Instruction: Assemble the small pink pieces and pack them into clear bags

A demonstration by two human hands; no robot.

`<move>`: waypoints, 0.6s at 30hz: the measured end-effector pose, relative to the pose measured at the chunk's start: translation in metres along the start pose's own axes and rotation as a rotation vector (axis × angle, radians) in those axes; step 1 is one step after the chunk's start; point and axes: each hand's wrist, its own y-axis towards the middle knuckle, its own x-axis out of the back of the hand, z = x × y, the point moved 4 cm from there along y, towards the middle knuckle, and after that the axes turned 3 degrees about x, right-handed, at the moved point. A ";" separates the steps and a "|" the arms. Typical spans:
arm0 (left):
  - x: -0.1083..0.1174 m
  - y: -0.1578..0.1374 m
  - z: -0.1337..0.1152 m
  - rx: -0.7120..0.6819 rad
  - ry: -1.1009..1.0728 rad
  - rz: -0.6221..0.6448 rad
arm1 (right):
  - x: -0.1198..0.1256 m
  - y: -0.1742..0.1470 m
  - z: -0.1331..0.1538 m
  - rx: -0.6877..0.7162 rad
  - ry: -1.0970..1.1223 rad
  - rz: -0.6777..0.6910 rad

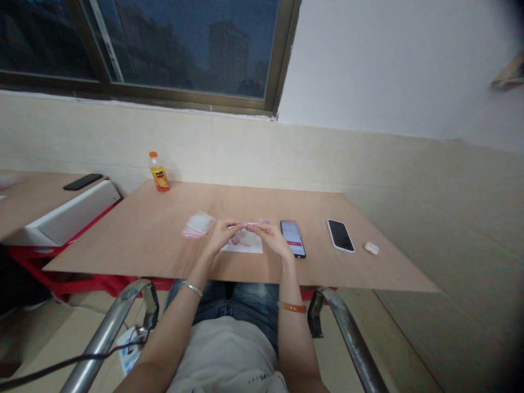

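Note:
My left hand (pixel 223 233) and my right hand (pixel 271 236) meet fingertip to fingertip above a white sheet of paper (pixel 254 246). Both hands are closed in a pinch, and what is between the fingers is too small to make out. Small reddish-pink pieces (pixel 238 238) lie on the paper beneath my hands. To the left of my left hand is a loose stack of clear plastic bags (pixel 199 224). A dark phone with a lit screen (pixel 292 239) lies just right of my right hand. Behind the fingers, a small clear packet (pixel 266 221) is partly visible.
Farther right on the wooden table (pixel 135 240) lie a white-edged phone (pixel 340 236) and a small white case (pixel 371 248). An orange drink bottle (pixel 159 173) stands at the back left corner. Metal chair armrests (pixel 352 333) flank my body. Another table holds a black phone (pixel 83 182).

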 end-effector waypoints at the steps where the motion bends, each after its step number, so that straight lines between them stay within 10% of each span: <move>1: -0.002 0.001 0.002 0.011 0.000 0.011 | 0.002 0.001 0.000 -0.019 -0.003 0.035; 9: -0.017 0.027 -0.005 0.048 0.095 0.105 | 0.050 0.017 -0.012 -0.179 -0.247 -0.023; 18: -0.060 0.093 0.002 -0.166 0.303 0.127 | 0.099 0.021 -0.008 -0.191 -0.687 -0.392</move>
